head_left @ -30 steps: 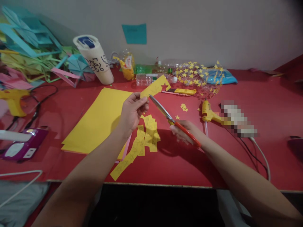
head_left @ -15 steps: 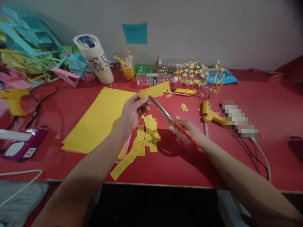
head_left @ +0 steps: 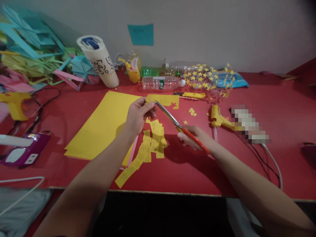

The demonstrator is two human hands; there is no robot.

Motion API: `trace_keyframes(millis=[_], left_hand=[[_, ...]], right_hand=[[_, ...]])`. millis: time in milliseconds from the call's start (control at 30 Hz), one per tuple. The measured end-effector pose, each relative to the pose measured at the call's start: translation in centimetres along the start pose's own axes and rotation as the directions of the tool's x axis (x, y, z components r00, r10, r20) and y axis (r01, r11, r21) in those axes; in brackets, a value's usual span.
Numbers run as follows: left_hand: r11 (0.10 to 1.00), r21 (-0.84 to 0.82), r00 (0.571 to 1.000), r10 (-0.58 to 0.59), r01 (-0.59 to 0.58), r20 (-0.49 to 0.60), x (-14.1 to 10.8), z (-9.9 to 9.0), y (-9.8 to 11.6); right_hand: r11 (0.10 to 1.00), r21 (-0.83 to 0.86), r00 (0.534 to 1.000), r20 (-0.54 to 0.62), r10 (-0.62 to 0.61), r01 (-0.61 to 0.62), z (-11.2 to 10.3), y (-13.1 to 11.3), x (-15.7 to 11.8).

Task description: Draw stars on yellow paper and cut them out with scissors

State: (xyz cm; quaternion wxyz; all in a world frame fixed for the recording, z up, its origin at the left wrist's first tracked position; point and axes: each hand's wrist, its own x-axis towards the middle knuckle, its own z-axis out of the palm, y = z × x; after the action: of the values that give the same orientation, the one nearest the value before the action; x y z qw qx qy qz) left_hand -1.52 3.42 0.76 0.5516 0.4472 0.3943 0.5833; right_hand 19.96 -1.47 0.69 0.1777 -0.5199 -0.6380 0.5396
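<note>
My left hand (head_left: 140, 115) pinches the left end of a yellow paper strip (head_left: 164, 99), which has drawn star outlines and a star-shaped hole near its right end. My right hand (head_left: 191, 136) grips red-handled scissors (head_left: 195, 140), their blade tips touching the strip beside my left fingertips. Below my left hand, several yellow strips with drawn stars (head_left: 145, 151) lie overlapping on the red table (head_left: 187, 177). Small cut yellow stars (head_left: 192, 112) are gathered right of the scissors. A stack of yellow sheets (head_left: 98, 128) lies under my left forearm.
Behind the hands are a plastic bottle (head_left: 160, 83), a yellow cutter (head_left: 194, 95) and a clear bottle covered with stars (head_left: 202, 77). Glue guns lie at right (head_left: 218, 118) and far left (head_left: 14, 103). A white cup (head_left: 101, 62) and folded paper (head_left: 37, 42) stand back left.
The strip's right end has dropped, so the strip now lies more level and its star-shaped hole shows. The hands and scissors have hardly moved.
</note>
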Motion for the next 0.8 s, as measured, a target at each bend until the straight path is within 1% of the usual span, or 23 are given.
trace_keyframes(millis=[167,367,633,800], left_hand=[[1.000,0.028,1.000,0.003,-0.003,0.009,0.05,-0.20,0.13],[0.998,0.044,0.999,-0.054,0.054,-0.005,0.13,-0.35,0.29],[0.994,0.040,0.995,-0.097,0.098,-0.019,0.28,-0.47,0.25],[0.992,0.032,0.992,-0.124,0.124,-0.018,0.23,-0.45,0.52]], right_hand=[[1.000,-0.003,1.000,-0.006,0.029,-0.029,-0.10,-0.11,0.00],[0.997,-0.026,0.998,-0.009,0.066,-0.067,-0.29,-0.33,0.03],[0.997,-0.049,0.998,-0.013,0.066,-0.067,-0.38,-0.38,0.11],[0.996,-0.030,0.997,-0.008,0.079,-0.080,-0.48,-0.43,0.06]])
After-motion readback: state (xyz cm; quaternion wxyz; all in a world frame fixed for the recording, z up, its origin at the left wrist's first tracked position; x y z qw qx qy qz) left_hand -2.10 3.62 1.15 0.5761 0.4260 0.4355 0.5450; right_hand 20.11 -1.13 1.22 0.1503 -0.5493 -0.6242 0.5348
